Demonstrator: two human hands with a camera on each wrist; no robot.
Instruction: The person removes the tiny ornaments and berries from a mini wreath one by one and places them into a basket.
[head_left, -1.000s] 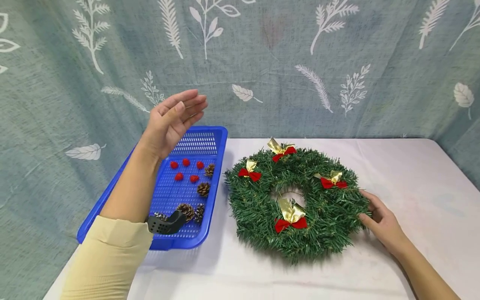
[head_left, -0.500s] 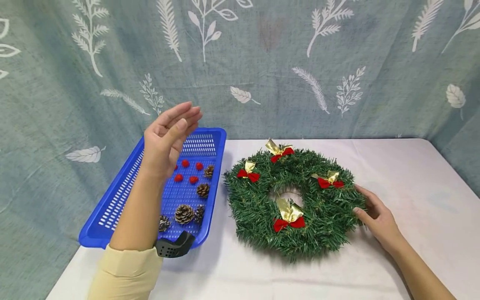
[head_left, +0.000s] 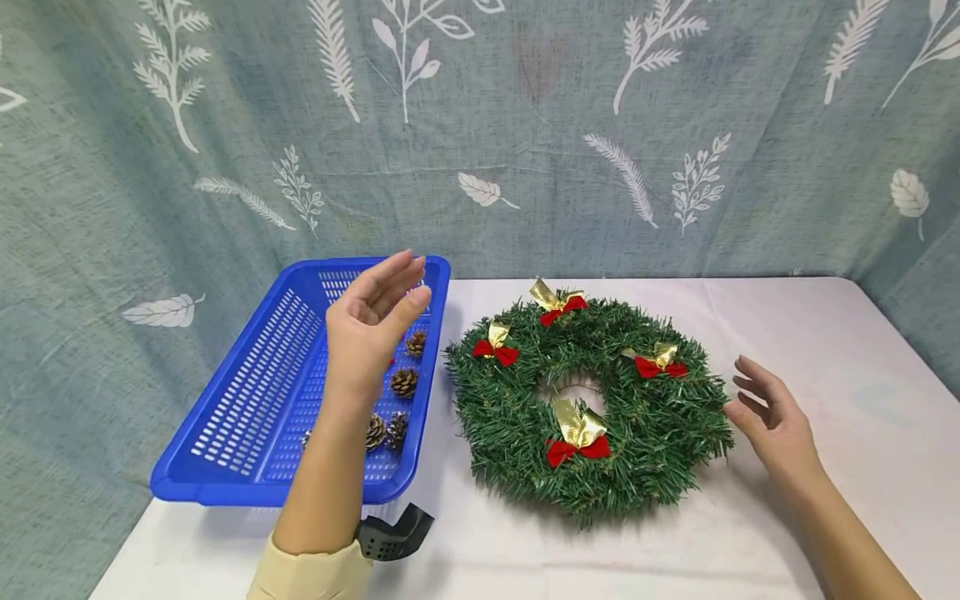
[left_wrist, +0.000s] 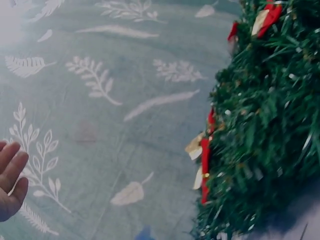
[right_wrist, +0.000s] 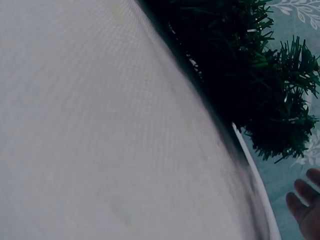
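Observation:
My left hand (head_left: 367,333) hovers over the right side of a blue plastic basket (head_left: 255,383), its fingers loosely bent around nothing. To its right, a green artificial wreath (head_left: 652,442) lies flat on the table, bearing several red bows with gold ribbon, one bow (head_left: 577,450) at the front. Beside the wreath's right edge is my right hand (head_left: 780,429), fingers relaxed, its thumb tip close to the needles. The basket holds several pinecones (head_left: 403,382) along its right side; the left hand and forearm hide most of the small red pieces. The left wrist view catches fingers (left_wrist: 12,167) at its edge.
A white cloth (head_left: 840,350) covers the table. Behind it hangs a grey-green curtain (head_left: 540,167) with white leaf prints. A black wrist strap piece (head_left: 393,533) juts from the left wrist in front of the basket.
My left hand has come down and to the right, over the basket's right side, now covering the red pieces. The right hand has drawn off the wreath to the right.

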